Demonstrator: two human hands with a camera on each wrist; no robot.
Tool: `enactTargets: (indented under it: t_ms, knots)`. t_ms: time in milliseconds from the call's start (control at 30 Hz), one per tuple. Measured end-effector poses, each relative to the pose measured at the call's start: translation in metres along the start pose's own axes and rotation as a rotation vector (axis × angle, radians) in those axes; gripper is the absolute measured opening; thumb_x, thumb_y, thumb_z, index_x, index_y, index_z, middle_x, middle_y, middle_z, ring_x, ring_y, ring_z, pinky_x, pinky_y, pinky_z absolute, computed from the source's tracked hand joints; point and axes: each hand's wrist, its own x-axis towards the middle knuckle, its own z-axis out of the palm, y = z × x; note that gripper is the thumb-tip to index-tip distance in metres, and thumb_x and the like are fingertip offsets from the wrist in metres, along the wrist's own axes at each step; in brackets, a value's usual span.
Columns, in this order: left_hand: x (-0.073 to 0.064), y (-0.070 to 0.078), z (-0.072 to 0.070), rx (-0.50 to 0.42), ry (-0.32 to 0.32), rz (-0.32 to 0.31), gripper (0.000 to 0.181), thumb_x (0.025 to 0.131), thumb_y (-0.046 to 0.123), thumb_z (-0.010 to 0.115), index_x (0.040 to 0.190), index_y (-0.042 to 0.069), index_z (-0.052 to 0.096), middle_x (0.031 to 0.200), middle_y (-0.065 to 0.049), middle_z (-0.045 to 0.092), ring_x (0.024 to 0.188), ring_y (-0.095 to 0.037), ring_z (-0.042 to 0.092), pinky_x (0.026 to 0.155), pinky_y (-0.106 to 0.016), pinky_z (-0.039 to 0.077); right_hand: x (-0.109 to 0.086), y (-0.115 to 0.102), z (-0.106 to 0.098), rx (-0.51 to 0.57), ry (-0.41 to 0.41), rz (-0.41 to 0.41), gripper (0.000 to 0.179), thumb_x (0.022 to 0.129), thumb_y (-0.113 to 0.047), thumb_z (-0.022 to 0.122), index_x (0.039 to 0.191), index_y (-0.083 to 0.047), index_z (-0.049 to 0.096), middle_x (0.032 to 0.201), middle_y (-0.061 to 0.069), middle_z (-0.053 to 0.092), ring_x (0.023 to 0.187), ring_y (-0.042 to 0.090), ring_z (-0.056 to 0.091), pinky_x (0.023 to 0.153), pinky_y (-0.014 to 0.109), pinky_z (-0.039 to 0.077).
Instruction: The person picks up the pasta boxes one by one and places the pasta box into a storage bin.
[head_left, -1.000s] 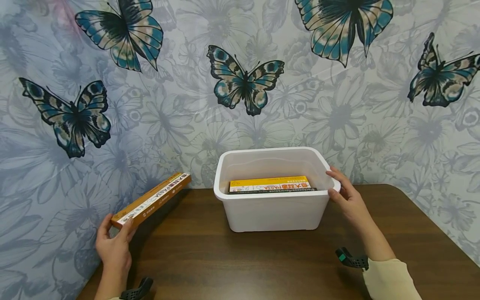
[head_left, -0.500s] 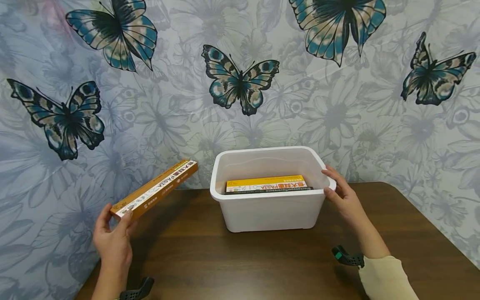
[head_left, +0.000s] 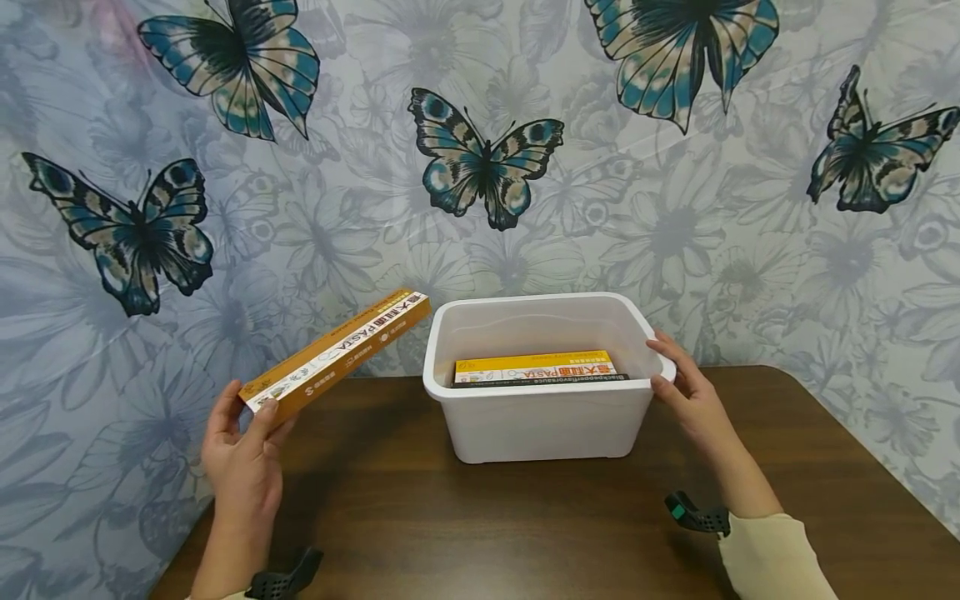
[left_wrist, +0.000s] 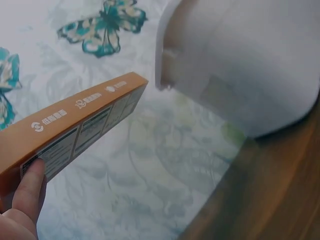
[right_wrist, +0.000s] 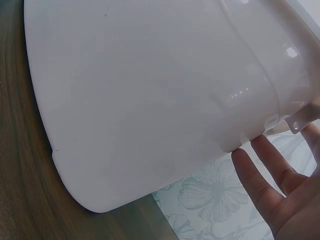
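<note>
My left hand [head_left: 243,454] grips the near end of a long orange pasta box [head_left: 341,354], thumb on its side. The box is held above the table, tilted, its far end higher and close to the left rim of a white plastic bin [head_left: 551,425]. In the left wrist view, the box [left_wrist: 75,117] shows a printed panel and sits apart from the bin. My right hand [head_left: 693,400] holds the bin's right rim; in the right wrist view its fingertips [right_wrist: 241,157] touch the wall. Inside lie a yellow pasta box [head_left: 536,364] and a black-edged pack [head_left: 543,382], partly hidden by the front wall.
The bin stands near the far edge of a dark wooden table [head_left: 465,525]. Behind it hangs a pale floral backdrop [head_left: 330,242] with butterflies. A black strap sits on each wrist.
My left hand has raised the pasta box and brought it rightward, so its far end has come up near the bin's rim. The right hand stays on the bin.
</note>
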Motion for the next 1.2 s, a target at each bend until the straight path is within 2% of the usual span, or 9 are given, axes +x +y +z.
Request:
enactTargets:
  t_ms: [133, 367, 567, 800, 967, 1200]
  knots:
    - [-0.005, 0.000, 0.013, -0.014, -0.037, -0.043, 0.054, 0.087, -0.020, 0.058, 0.136, 0.005, 0.053, 0.128, -0.011, 0.043, 0.105, -0.022, 0.063, 0.069, -0.032, 0.061, 0.000, 0.000, -0.001, -0.007, -0.001, 0.009, 0.051, 0.103, -0.007, 0.051, 0.152, -0.011, 0.039, 0.167, 0.004, 0.022, 0.121, -0.003, 0.049, 0.088, 0.008, 0.048]
    - [-0.012, -0.003, 0.033, 0.066, -0.098, -0.120, 0.052, 0.092, -0.012, 0.058, 0.140, 0.008, 0.052, 0.130, -0.009, 0.044, 0.104, -0.019, 0.065, 0.066, -0.027, 0.061, 0.000, -0.001, -0.001, 0.021, -0.018, 0.012, 0.051, 0.103, -0.008, 0.050, 0.153, -0.010, 0.038, 0.168, 0.005, 0.020, 0.123, -0.005, 0.048, 0.088, 0.009, 0.050]
    - [-0.015, -0.010, 0.047, 0.095, -0.172, -0.178, 0.051, 0.094, -0.010, 0.056, 0.141, 0.010, 0.051, 0.129, -0.006, 0.046, 0.102, -0.016, 0.065, 0.066, -0.027, 0.061, -0.001, -0.001, -0.002, -0.013, -0.015, 0.025, 0.052, 0.103, -0.009, 0.050, 0.154, -0.012, 0.037, 0.168, 0.004, 0.019, 0.121, -0.006, 0.048, 0.087, 0.009, 0.049]
    - [-0.020, -0.019, 0.060, 0.153, -0.257, -0.198, 0.048, 0.096, -0.006, 0.057, 0.140, 0.013, 0.051, 0.128, -0.005, 0.046, 0.099, -0.014, 0.065, 0.068, -0.026, 0.061, 0.000, 0.002, -0.002, -0.039, -0.020, 0.033, 0.053, 0.104, -0.011, 0.049, 0.155, -0.014, 0.035, 0.168, 0.002, 0.019, 0.122, -0.007, 0.046, 0.087, 0.009, 0.049]
    - [-0.023, -0.026, 0.070, 0.228, -0.315, -0.206, 0.050, 0.096, -0.002, 0.059, 0.142, 0.013, 0.048, 0.132, -0.004, 0.045, 0.100, -0.012, 0.065, 0.071, -0.026, 0.061, -0.001, 0.001, -0.002, -0.045, -0.021, 0.037, 0.054, 0.104, -0.011, 0.049, 0.156, -0.015, 0.034, 0.168, 0.001, 0.019, 0.122, -0.007, 0.045, 0.087, 0.009, 0.049]
    - [-0.026, -0.037, 0.083, 0.338, -0.373, -0.244, 0.054, 0.096, 0.000, 0.060, 0.145, 0.017, 0.045, 0.136, 0.001, 0.045, 0.104, -0.011, 0.064, 0.073, -0.024, 0.060, -0.001, -0.002, -0.002, -0.009, -0.016, 0.022, 0.053, 0.103, -0.009, 0.050, 0.155, -0.013, 0.036, 0.168, 0.006, 0.019, 0.122, -0.005, 0.047, 0.087, 0.010, 0.050]
